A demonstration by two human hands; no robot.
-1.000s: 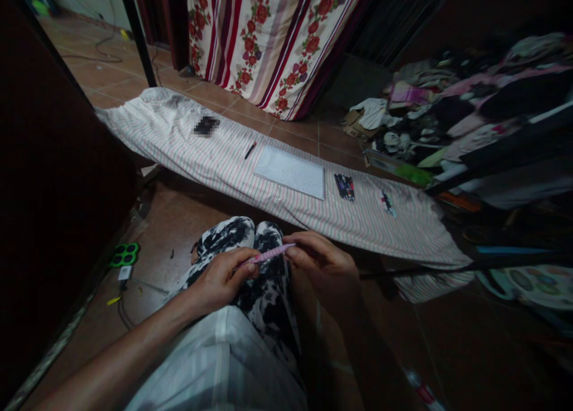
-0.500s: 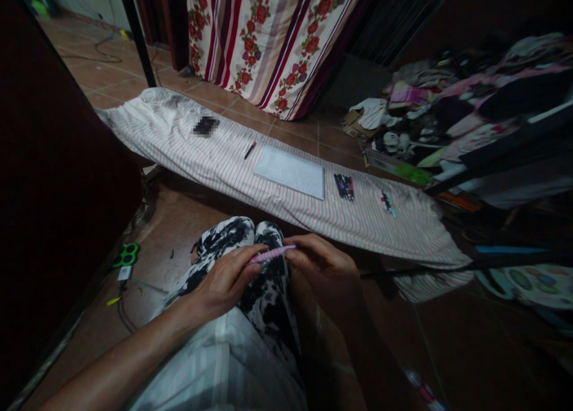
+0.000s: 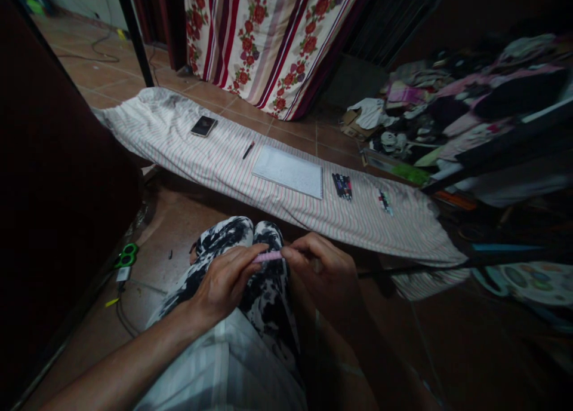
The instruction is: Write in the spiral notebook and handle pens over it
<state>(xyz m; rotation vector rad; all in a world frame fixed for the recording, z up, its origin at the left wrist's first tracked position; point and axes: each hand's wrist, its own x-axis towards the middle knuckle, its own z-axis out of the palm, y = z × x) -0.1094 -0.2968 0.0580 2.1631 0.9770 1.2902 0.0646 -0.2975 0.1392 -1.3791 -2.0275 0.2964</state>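
Over my lap in black-and-white patterned trousers, both hands pinch a thin pink pen. My left hand grips its left end with fingers curled. My right hand closes on its right end, hiding that part. Only a short middle stretch of the pen shows between them. Ahead on the floor lies a striped cloth with a spiral notebook on it.
On the cloth are a phone, a dark pen, a bunch of markers and a small item. Green scissors lie on the floor at left. A floral curtain hangs behind; piled clothes fill the right.
My hands have drawn closer together along the pink pen, so less of it shows between them. The view has shifted slightly.
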